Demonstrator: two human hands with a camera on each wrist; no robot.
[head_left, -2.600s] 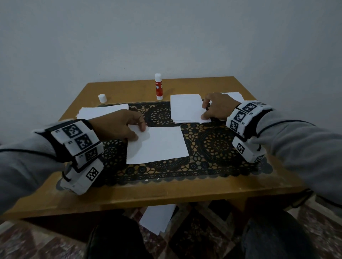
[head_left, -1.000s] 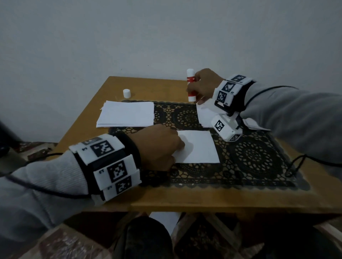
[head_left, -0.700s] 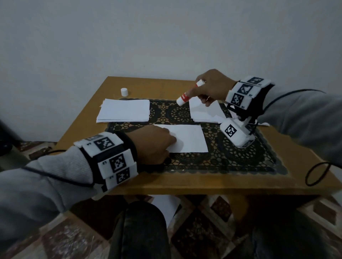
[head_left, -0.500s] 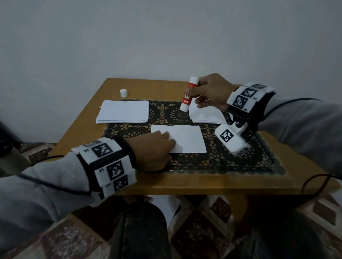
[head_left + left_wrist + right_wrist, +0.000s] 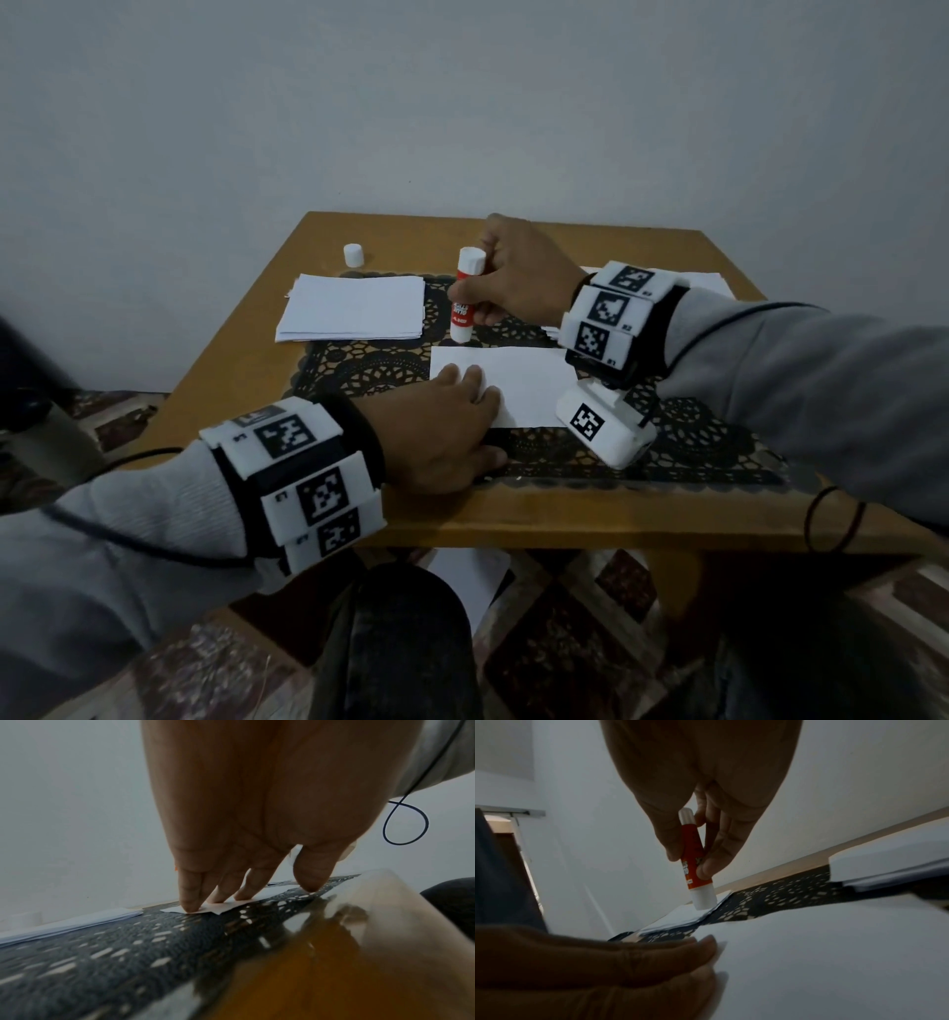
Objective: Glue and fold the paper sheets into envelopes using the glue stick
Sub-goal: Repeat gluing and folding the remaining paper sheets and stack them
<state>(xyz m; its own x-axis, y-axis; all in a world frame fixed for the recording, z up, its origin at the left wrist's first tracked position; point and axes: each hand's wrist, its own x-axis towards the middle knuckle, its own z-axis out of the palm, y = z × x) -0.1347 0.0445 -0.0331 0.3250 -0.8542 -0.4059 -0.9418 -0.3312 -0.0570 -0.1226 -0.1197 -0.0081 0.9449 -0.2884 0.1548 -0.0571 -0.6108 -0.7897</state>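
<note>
A white paper sheet (image 5: 518, 383) lies on the black lace mat (image 5: 359, 367) in the middle of the table. My left hand (image 5: 441, 437) presses its near left corner flat with straight fingers (image 5: 190, 898), the thumb resting on the mat. My right hand (image 5: 518, 277) grips a red and white glue stick (image 5: 464, 295) upright, tip down just above the sheet's far left corner. In the right wrist view the glue stick (image 5: 694, 862) is pinched between thumb and fingers, with the sheet (image 5: 834, 953) below.
A stack of white sheets (image 5: 354, 314) lies at the mat's left, and another stack (image 5: 890, 865) lies at the right, behind my right wrist. The glue cap (image 5: 353, 255) stands on the wooden table (image 5: 565, 524) at the back left. Paper (image 5: 464, 580) lies on the floor under the table.
My right hand left the right-hand stack, picked up the glue stick at the back and brought it down upright near the sheet's far left corner. The left hand kept pressing the sheet.
</note>
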